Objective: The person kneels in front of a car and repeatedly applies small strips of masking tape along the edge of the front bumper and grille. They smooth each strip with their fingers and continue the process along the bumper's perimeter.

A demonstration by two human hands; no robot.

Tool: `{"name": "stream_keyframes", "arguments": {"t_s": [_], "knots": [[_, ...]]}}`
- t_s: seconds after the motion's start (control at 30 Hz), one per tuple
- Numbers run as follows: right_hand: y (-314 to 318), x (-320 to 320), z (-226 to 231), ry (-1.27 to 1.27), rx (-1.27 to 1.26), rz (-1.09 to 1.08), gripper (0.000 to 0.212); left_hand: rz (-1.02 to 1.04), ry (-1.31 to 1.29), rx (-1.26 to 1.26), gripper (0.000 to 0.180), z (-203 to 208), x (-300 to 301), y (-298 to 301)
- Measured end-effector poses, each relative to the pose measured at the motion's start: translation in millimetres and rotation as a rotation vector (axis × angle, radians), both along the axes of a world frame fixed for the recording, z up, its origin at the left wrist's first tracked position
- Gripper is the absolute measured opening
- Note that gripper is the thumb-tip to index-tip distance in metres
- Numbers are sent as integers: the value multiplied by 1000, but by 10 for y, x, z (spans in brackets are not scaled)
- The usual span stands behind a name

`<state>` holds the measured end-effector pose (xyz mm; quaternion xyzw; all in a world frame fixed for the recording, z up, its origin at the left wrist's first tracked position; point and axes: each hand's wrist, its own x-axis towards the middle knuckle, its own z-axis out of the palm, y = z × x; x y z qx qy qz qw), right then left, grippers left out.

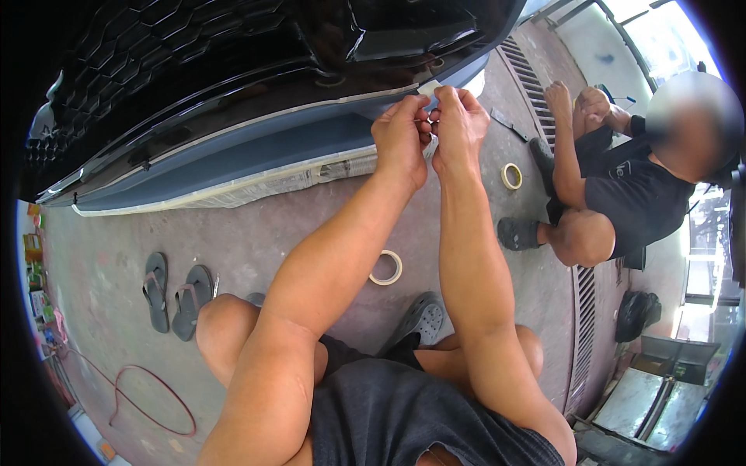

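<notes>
A short piece of pale masking tape point(430, 88) was seen at the fingertips, close to the right-hand end of a blue-grey bumper lip point(256, 151). The left hand point(402, 136) and the right hand point(460, 128) were held up beside each other there, their fingers curled and their thumbs brought against the forefingers in a pinch. Whether the tape itself was gripped, or merely lay behind the fingertips, could not be told.

The lip was edged above by a narrow pale tape line point(233, 124), and its lower edge was bordered by tape and printed newspaper point(299, 176). Above it, a glossy black car bumper point(342, 92) was topped by a honeycomb grille point(155, 78).

On the concrete floor point(311, 225), one tape roll point(399, 269) was laid below the forearms and a second, yellowish roll point(505, 179) farther right, with a slim dark-handled blade point(509, 124) near the bumper corner. At the right, a co-worker point(637, 194) in dark clothing was seated low, both hands raised. To the left, a pair of dark flip-flops point(155, 291) was placed, with a red hose point(116, 392) looped beyond them.
</notes>
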<state>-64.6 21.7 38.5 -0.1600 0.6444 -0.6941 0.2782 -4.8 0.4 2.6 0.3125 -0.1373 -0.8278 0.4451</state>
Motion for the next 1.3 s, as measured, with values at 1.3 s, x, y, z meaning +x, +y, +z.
{"name": "stream_keyframes", "arguments": {"t_s": [1.3], "knots": [[-11, -102, -29, 239, 11, -33, 16, 212, -124, -48, 14, 158, -59, 72]]}}
